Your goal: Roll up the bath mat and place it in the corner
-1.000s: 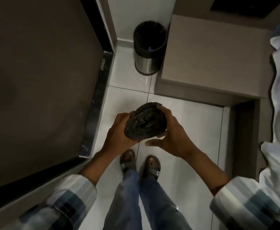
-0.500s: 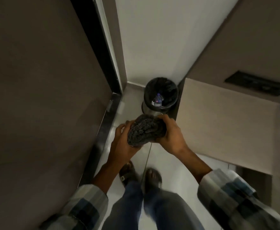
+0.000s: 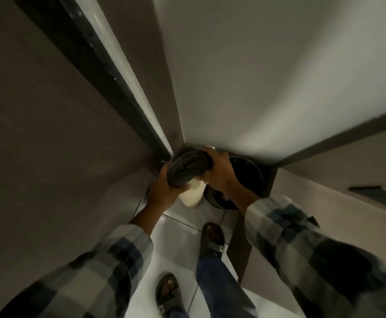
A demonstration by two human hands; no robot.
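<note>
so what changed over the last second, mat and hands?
The person stepped forward into the corner, carrying the rolled bath mat from mid-floor to beside the bin, above a white object that has come into view. Unchanged: left hand and right hand still grip the roll; not yet set down.

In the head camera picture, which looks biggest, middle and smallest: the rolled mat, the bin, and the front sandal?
1. Bin, though partly hidden.
2. Rolled mat, nearly alike.
3. Front sandal, smallest-looking, though nearer the camera.

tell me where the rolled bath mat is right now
Head view, centre: the rolled bath mat is held between left hand and right hand, left of the bin.
</note>
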